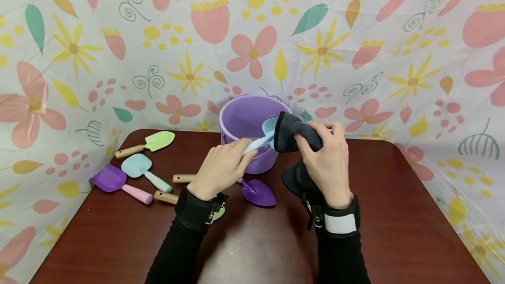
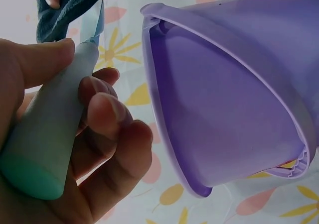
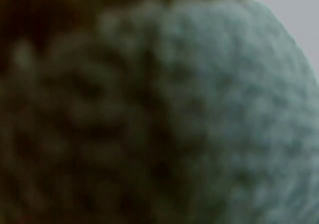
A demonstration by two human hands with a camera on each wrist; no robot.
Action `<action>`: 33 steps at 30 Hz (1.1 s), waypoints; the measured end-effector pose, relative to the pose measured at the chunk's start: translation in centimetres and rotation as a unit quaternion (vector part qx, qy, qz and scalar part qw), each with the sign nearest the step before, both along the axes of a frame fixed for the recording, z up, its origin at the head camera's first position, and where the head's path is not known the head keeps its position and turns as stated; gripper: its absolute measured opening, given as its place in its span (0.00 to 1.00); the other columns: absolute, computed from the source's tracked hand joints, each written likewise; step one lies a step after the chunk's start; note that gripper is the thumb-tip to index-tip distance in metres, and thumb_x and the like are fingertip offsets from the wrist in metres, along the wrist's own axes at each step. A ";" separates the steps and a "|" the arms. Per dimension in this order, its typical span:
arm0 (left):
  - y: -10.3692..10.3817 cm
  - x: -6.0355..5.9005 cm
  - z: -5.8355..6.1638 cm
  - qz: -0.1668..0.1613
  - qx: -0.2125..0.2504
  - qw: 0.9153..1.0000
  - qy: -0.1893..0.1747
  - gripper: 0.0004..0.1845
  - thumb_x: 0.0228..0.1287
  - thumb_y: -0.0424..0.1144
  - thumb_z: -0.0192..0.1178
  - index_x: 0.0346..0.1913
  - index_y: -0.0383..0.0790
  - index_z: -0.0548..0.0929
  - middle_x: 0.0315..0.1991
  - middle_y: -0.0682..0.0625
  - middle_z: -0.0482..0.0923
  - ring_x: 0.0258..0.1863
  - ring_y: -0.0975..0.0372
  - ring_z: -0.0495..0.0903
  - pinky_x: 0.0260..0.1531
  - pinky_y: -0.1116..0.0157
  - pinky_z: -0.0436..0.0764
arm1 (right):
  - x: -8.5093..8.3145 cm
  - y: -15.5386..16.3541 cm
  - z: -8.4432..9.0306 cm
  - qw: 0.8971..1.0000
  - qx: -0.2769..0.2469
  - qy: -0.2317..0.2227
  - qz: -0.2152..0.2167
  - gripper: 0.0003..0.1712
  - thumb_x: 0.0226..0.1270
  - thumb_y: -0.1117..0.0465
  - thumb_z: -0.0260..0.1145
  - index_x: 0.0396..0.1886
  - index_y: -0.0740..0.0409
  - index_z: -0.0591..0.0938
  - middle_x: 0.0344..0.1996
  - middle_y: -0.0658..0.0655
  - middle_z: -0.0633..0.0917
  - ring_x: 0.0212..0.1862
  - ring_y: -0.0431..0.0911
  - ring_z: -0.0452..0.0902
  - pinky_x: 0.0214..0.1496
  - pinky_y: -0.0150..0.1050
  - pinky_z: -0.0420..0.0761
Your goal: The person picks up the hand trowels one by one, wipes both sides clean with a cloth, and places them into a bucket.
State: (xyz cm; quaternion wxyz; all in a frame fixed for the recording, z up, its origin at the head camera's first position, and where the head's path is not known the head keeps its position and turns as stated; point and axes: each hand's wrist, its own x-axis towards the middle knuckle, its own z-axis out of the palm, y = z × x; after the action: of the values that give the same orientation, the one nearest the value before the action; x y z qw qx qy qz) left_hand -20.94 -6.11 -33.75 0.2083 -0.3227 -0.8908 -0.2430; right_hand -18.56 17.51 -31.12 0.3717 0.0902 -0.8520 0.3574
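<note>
Right wrist view: blurry close-up of fabric, can't read my fingers there. Cloth (image 1: 289, 133) hides part of the blade of the blue shovel (image 1: 254, 145). My left arm and hand cut across the tools behind: two wooden handles (image 1: 165, 197) and two blades, one purple (image 1: 258, 192), one green (image 1: 219, 212), show only in part; can't tell for sure which joins which. Bucket (image 1: 261, 163) partly blocked by my hands.

Count: one bucket, one cloth, one shovel in hand, three tools fully visible on the table (image 1: 378, 231): green trowel (image 1: 159, 140), light blue shovel with mint handle (image 1: 136, 165), purple shovel with pink handle (image 1: 110, 179).

Grip: left hand (image 1: 221, 165) grasps the blue shovel's handle, thumb along it, fingers curled around. Right hand (image 1: 329, 165) clutches the cloth against the blade, some cloth hanging below. Shovel is raised in front of the bucket.
</note>
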 end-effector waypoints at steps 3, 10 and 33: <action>0.1 0.0 -0.1 -0.011 0.001 1.000 0.004 0.10 0.74 0.46 0.54 0.47 0.44 0.78 0.25 0.58 0.69 0.18 0.66 0.67 0.16 0.66 0.67 | 0.0 -0.5 -0.1 1.000 0.013 -0.008 0.002 0.15 0.60 0.59 0.73 0.46 0.59 0.86 0.43 0.64 0.73 0.36 0.57 0.72 0.38 0.50 0.71; 0.6 0.1 0.0 -0.035 -0.011 0.999 0.011 0.12 0.73 0.47 0.56 0.48 0.43 0.80 0.31 0.57 0.75 0.21 0.66 0.70 0.21 0.67 0.71 | 0.0 -1.7 -0.2 0.999 0.047 -0.014 -0.013 0.15 0.59 0.60 0.73 0.45 0.58 0.86 0.43 0.64 0.73 0.33 0.57 0.74 0.34 0.52 0.74; 0.0 0.2 0.1 -0.046 -0.012 0.999 -0.022 0.12 0.73 0.49 0.55 0.50 0.47 0.80 0.29 0.60 0.72 0.20 0.67 0.69 0.21 0.67 0.69 | -0.2 0.1 -0.3 0.996 -0.011 0.016 -0.088 0.13 0.60 0.61 0.67 0.43 0.60 0.85 0.42 0.63 0.74 0.36 0.58 0.72 0.36 0.54 0.71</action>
State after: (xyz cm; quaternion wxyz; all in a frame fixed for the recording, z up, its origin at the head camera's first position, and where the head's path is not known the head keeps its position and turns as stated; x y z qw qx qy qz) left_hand -20.77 -6.15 -33.62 0.1730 -0.3604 -0.8821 -0.2492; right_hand -18.76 17.58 -31.42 0.4163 0.0164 -0.8465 0.3315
